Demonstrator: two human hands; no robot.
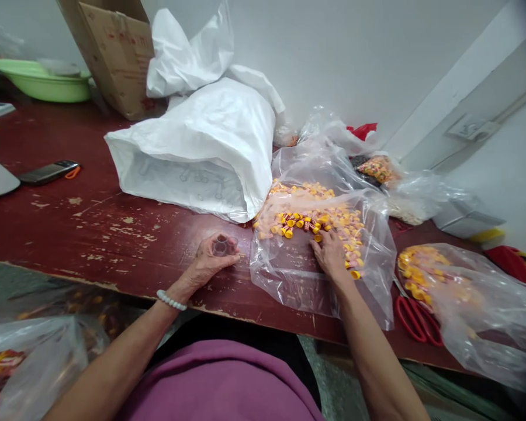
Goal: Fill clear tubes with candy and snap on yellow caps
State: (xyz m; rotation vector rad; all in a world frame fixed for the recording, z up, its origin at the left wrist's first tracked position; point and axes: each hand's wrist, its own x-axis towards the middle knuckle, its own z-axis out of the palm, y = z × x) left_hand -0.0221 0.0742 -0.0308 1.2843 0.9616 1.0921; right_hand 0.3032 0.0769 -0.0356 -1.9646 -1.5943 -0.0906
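Observation:
My left hand (214,257) is closed around a small cluster of clear, round-mouthed plastic cups (221,247), held just over the table. Inside the mouth of a clear plastic bag (280,280), my right hand (331,254) reaches in with thumb and fingers apart. Its fingertips are at the edge of a pile of small yellow-and-dark-red pieces (298,222), close to one yellow-rimmed piece. The bag film covers much of the pile. Behind my left hand, a large white sack (219,128) lies with its mouth towards me; clear round-ended shapes show inside.
The worn red table (92,234) runs along a wall. Red-handled scissors (416,321) and another bag of yellow pieces (425,269) lie right. A phone-like device (48,172), green basin (48,82) and cardboard box (118,58) stand left. A filled bag (35,362) sits below the edge.

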